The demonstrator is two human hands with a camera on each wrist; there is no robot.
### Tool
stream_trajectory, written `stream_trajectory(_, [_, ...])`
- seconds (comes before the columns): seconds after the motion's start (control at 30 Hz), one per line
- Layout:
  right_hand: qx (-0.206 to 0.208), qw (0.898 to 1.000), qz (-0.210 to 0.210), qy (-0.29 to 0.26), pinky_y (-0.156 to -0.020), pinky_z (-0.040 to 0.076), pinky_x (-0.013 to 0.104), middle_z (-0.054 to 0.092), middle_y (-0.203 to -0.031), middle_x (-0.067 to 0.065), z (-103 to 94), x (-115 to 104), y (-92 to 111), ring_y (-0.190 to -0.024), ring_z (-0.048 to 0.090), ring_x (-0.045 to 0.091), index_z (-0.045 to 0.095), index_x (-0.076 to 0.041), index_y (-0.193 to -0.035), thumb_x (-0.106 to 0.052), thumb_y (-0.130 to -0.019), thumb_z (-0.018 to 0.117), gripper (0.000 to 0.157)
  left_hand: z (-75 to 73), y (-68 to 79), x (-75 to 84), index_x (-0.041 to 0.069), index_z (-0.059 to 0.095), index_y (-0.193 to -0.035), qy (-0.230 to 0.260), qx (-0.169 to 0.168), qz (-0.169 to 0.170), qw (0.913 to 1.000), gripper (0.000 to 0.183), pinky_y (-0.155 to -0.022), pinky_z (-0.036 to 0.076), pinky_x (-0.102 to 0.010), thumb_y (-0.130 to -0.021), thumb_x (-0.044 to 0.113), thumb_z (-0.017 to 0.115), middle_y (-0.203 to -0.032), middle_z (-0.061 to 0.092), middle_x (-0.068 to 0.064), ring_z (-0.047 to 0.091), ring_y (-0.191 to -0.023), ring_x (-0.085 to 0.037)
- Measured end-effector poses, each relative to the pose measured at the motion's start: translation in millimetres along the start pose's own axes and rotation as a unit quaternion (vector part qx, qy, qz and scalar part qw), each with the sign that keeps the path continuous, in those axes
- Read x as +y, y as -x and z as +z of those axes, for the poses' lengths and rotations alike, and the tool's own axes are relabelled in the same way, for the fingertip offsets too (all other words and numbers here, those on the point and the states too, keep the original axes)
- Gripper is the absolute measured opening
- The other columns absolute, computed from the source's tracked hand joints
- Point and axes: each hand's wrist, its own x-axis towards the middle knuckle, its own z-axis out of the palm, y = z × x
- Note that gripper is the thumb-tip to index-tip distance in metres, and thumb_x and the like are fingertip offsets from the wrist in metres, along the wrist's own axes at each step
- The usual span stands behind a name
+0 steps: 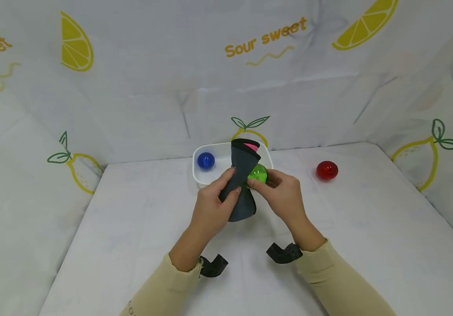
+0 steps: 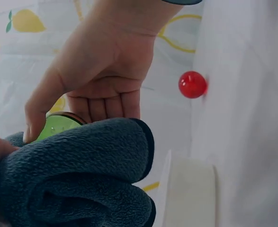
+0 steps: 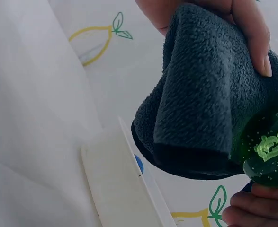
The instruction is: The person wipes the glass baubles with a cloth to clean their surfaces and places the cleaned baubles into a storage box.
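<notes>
A folded dark grey-blue cloth with black edging hangs from my left hand, which pinches it around the middle. A bit of pink shows inside its upper fold. My right hand holds a clear green ball between thumb and fingers, against the cloth's right side. In the right wrist view the green ball shows a pale crown-like figure and small bubbles inside. The fleecy cloth hides part of the ball in the left wrist view.
Behind the hands stands a white tub with a blue ball in its left part. A red ball lies on the white-covered table to the right. A lemon-print sheet hangs at the back.
</notes>
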Motion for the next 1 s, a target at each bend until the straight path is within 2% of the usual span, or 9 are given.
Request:
stream_trajectory(0.13, [-0.022,0.999,0.030,-0.007,-0.077,0.059,0.037,0.075,-0.101,0.012,-2.3,-3,-1,-0.093,0.072,0.023,0.071,-0.001,-0.112,-0.043,-0.085,0.074,0.050,-1.1,-0.2,2.9,0.009,0.042,-0.149,-0.005,-0.039,0.003,0.9992,0.058,-0.108,0.041,-0.032,-0.094,0.007,0.058,-0.152,0.044,-0.004,0.043,-0.138,-0.010])
stream_trajectory(0.27, [-0.034,0.999,0.038,-0.004,-0.074,0.058,0.035,0.075,-0.099,0.012,-3.7,-5,1,-0.091,0.071,0.023,0.072,-0.002,-0.111,-0.044,-0.086,0.073,0.049,-1.6,0.9,4.7,0.008,0.036,-0.152,-0.011,-0.052,-0.006,0.9986,0.061,-0.108,0.041,-0.034,-0.094,0.005,0.054,-0.155,0.038,-0.004,0.039,-0.140,-0.010])
stream_trajectory(0.5, [-0.051,0.999,-0.006,0.014,-0.076,0.060,0.039,0.075,-0.099,0.012,-1.5,-7,6,-0.090,0.073,0.024,0.073,-0.002,-0.108,-0.040,-0.086,0.074,0.044,-5.2,-0.3,2.3,0.014,0.036,-0.153,-0.019,-0.043,-0.039,0.9981,0.059,-0.108,0.041,-0.035,-0.096,0.009,0.050,-0.154,0.040,0.000,0.040,-0.139,-0.008])
stream_trajectory(0.57, [-0.053,0.998,-0.024,0.017,-0.076,0.060,0.041,0.075,-0.099,0.011,-0.9,-7,7,-0.091,0.073,0.025,0.073,-0.002,-0.108,-0.037,-0.085,0.075,0.042,-7.2,-1.1,0.8,0.015,0.037,-0.152,-0.018,-0.043,-0.050,0.9976,0.059,-0.107,0.044,-0.036,-0.095,0.010,0.050,-0.152,0.043,0.000,0.046,-0.134,-0.008])
stream_trajectory(0.67, [-0.046,0.996,-0.072,0.026,-0.079,0.060,0.043,0.076,-0.100,0.010,-0.8,-7,9,-0.094,0.072,0.024,0.073,-0.004,-0.109,-0.033,-0.081,0.080,0.041,-12.4,-2.4,0.5,0.016,0.041,-0.151,-0.025,-0.048,-0.077,0.9955,0.058,-0.101,0.050,-0.038,-0.094,0.012,0.053,-0.147,0.050,-0.002,0.057,-0.120,-0.011])
stream_trajectory(0.73, [-0.032,0.991,-0.123,0.045,-0.081,0.059,0.045,0.075,-0.103,0.010,-0.6,-6,9,-0.097,0.072,0.025,0.073,-0.004,-0.110,-0.031,-0.077,0.083,0.044,-16.1,-3.5,0.7,0.017,0.044,-0.149,-0.035,-0.049,-0.101,0.9930,0.057,-0.097,0.053,-0.040,-0.094,0.014,0.056,-0.143,0.055,-0.003,0.060,-0.114,-0.012])
stream_trajectory(0.87, [0.010,0.968,-0.226,0.108,-0.083,0.059,0.044,0.074,-0.107,0.010,-0.5,-4,7,-0.100,0.070,0.025,0.072,-0.003,-0.110,-0.034,-0.070,0.087,0.053,-21.2,-5.6,1.2,0.012,0.050,-0.145,-0.060,-0.052,-0.144,0.9863,0.055,-0.096,0.053,-0.040,-0.092,0.019,0.064,-0.135,0.062,-0.006,0.063,-0.116,-0.014])
stream_trajectory(0.93, [0.030,0.957,-0.258,0.127,-0.083,0.059,0.044,0.074,-0.108,0.011,-0.7,-3,5,-0.102,0.070,0.026,0.072,-0.003,-0.111,-0.035,-0.068,0.088,0.056,-22.1,-6.7,1.1,0.009,0.054,-0.141,-0.068,-0.050,-0.159,0.9836,0.053,-0.095,0.054,-0.039,-0.091,0.022,0.068,-0.130,0.065,-0.008,0.064,-0.116,-0.014])
stream_trajectory(1.0, [0.045,0.951,-0.277,0.133,-0.084,0.058,0.044,0.074,-0.109,0.010,-1.3,-2,2,-0.103,0.070,0.025,0.071,-0.003,-0.112,-0.036,-0.067,0.089,0.058,-22.7,-7.5,1.7,0.008,0.058,-0.136,-0.073,-0.045,-0.170,0.9817,0.052,-0.091,0.056,-0.037,-0.089,0.024,0.072,-0.123,0.069,-0.009,0.066,-0.112,-0.015])
